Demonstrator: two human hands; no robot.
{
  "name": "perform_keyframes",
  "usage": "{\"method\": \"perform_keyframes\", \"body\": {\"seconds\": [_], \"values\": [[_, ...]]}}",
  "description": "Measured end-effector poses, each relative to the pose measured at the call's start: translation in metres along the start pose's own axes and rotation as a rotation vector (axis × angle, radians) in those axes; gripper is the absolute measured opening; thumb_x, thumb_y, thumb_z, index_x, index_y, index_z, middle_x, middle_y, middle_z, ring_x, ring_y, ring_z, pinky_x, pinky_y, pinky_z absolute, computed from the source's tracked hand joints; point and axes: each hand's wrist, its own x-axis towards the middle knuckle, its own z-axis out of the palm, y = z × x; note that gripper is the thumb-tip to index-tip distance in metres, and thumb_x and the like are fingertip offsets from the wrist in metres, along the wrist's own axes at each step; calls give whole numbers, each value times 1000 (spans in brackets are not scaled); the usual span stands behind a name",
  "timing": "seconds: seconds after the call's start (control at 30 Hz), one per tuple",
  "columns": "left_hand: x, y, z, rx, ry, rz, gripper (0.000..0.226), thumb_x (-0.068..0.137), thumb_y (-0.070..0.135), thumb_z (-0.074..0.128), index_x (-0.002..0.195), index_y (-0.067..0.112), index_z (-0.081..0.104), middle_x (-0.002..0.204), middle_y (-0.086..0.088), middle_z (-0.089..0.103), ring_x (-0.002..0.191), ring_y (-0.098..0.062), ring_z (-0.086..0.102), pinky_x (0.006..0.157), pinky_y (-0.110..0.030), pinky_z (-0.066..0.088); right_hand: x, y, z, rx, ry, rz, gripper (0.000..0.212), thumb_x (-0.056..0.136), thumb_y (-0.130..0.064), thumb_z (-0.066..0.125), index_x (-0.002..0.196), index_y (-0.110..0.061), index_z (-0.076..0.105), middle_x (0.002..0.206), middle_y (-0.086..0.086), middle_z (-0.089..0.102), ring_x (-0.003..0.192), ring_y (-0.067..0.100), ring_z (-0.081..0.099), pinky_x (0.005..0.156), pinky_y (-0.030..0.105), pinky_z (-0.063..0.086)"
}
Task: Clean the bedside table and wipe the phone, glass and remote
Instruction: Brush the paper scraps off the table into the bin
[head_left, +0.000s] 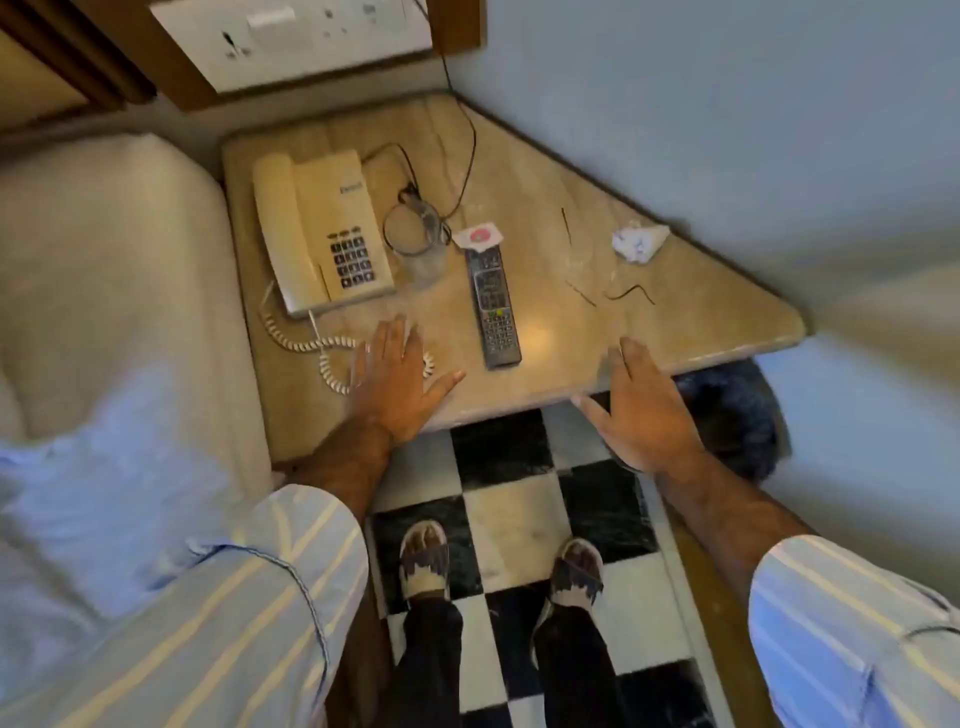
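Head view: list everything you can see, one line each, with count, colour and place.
Bedside table: one, beige marble, in the corner by the wall.
Phone: one, cream, table's left side, coiled cord trailing to the front edge.
Glass: one, clear, between phone and remote.
Remote: one, dark grey, centre of table.
Wrapper: one, white with red spot, at the remote's far end.
Crumpled paper: one, white, right side near the wall.
Black wire bits: a few, right of the remote.
Bed: one, cream, left of the table.
Floor: black and white checks.
Left hand: open, flat over the cord.
Right hand: open, at the table's front edge.
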Motion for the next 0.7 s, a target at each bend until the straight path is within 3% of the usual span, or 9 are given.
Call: {"method": "perform_keyframes", "body": {"seconds": [0.13, 0.27, 0.4, 0.53, 0.6, 0.7], "values": [[4, -3, 38, 91, 63, -11, 94, 99, 74, 32, 165, 9, 21, 174, -15, 11, 160, -36, 14, 127, -57, 19, 6, 2, 27, -5, -69, -21, 91, 106, -64, 41, 170, -7, 11, 179, 8, 4, 165, 27, 9, 133, 44, 16], [3, -5, 59, 122, 165, -4, 95, 97, 76, 27, 163, 8, 26, 172, -18, 18, 158, -39, 21, 125, -58, 24, 16, 4, 23, 75, 45, -39, 80, 104, -61, 41, 162, -6, 34, 174, 11, 23, 161, 29, 25, 131, 46, 27], [8, -10, 68, 93, 198, 17, 95, 97, 78, 28, 163, 9, 24, 172, -18, 17, 158, -39, 19, 126, -61, 23, 61, 10, -11, 315, 195, 67, 77, 106, -41, 57, 162, 1, 27, 171, 23, 20, 156, 42, 31, 125, 51, 34], [10, -10, 76, 101, 238, 10, 94, 99, 77, 28, 163, 9, 23, 172, -18, 17, 158, -40, 20, 126, -62, 22, 117, 14, -49, 383, 410, 230, 70, 104, -28, 66, 163, -12, 33, 167, 16, 27, 148, 31, 44, 106, 22, 35], [12, -10, 79, 94, 247, 10, 93, 99, 77, 28, 163, 9, 23, 173, -17, 17, 158, -40, 20, 126, -62, 22, 138, 13, -58, 430, 428, 280, 68, 103, -23, 68, 163, -19, 36, 164, 15, 33, 144, 29, 50, 101, 18, 35], [12, -13, 83, 91, 285, 20, 93, 98, 77, 30, 162, 9, 27, 171, -17, 21, 156, -40, 23, 125, -63, 24, 156, 13, -60, 391, 394, 284, 61, 103, -15, 66, 160, -19, 43, 157, 15, 43, 138, 27, 54, 108, 21, 41]]}}
